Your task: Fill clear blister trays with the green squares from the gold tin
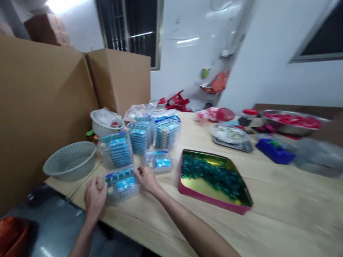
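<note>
A short stack of clear plastic boxes (122, 185) with blue labels and blue-green contents sits near the table's left edge. My left hand (95, 196) grips its left side with bent fingers. On the opposite side, my right hand (147, 178) pinches the stack's upper right edge. Just beyond the right hand lies a single similar clear box (159, 162). Taller stacks of boxes (116, 149) stand behind. To the right, a pink-sided tin tray (216, 207) with a gold inside holds many dark green translucent pieces (211, 173).
An oval grey plastic basket (70, 169) stands at the table's left edge, with a white basket (106, 124) behind it. Large cardboard boxes (37, 104) rise at left. Farther right are a blue tray (274, 151) and a metal basin (294, 129) of red pieces.
</note>
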{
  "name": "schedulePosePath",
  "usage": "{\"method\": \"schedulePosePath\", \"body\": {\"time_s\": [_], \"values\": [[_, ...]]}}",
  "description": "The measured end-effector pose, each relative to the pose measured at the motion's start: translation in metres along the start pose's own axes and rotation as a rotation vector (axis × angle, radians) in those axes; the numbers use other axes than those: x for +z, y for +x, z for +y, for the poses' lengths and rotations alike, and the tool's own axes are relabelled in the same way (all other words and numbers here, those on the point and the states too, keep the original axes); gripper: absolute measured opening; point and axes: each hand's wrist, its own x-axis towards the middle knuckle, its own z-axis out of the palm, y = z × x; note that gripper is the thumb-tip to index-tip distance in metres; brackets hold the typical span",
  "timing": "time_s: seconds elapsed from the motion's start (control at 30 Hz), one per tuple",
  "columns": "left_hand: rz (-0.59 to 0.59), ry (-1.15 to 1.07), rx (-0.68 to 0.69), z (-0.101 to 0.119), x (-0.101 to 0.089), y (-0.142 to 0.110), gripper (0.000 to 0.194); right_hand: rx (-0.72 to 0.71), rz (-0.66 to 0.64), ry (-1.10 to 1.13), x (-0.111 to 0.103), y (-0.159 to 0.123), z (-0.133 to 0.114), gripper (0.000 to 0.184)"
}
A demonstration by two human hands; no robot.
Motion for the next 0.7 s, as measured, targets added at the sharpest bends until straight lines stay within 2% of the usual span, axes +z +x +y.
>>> {"method": "schedulePosePath", "body": {"time_s": [0.1, 0.2, 0.27, 0.37, 0.47, 0.53, 0.6, 0.7], "values": [[0.206, 0.098, 0.277, 0.021, 0.005, -0.023, 0.046, -0.05, 0.067, 0.046, -0.022, -0.033, 0.006, 0.021], [0.299, -0.042, 0.611, 0.041, 0.026, -0.049, 0.042, -0.123, 0.103, 0.142, -0.053, -0.078, 0.027, 0.017], [0.223, -0.157, 0.802, 0.053, 0.049, -0.068, 0.033, -0.11, 0.157, 0.138, -0.081, -0.112, 0.052, 0.013], [0.028, -0.31, 1.016, 0.069, 0.086, -0.102, 0.023, 0.025, 0.329, -0.024, -0.139, -0.171, 0.104, 0.008], [-0.152, -0.406, 1.106, 0.082, 0.111, -0.136, 0.018, 0.302, 0.516, -0.339, -0.204, -0.23, 0.159, 0.014], [-0.224, -0.446, 1.129, 0.091, 0.12, -0.154, 0.015, 0.527, 0.537, -0.537, -0.235, -0.262, 0.186, 0.022], [-0.263, -0.483, 1.153, 0.101, 0.125, -0.168, 0.013, 0.637, 0.458, -0.63, -0.246, -0.285, 0.198, 0.024], [-0.29, -0.528, 1.182, 0.117, 0.132, -0.187, 0.014, 0.602, 0.359, -0.63, -0.23, -0.305, 0.189, 0.024]]}}
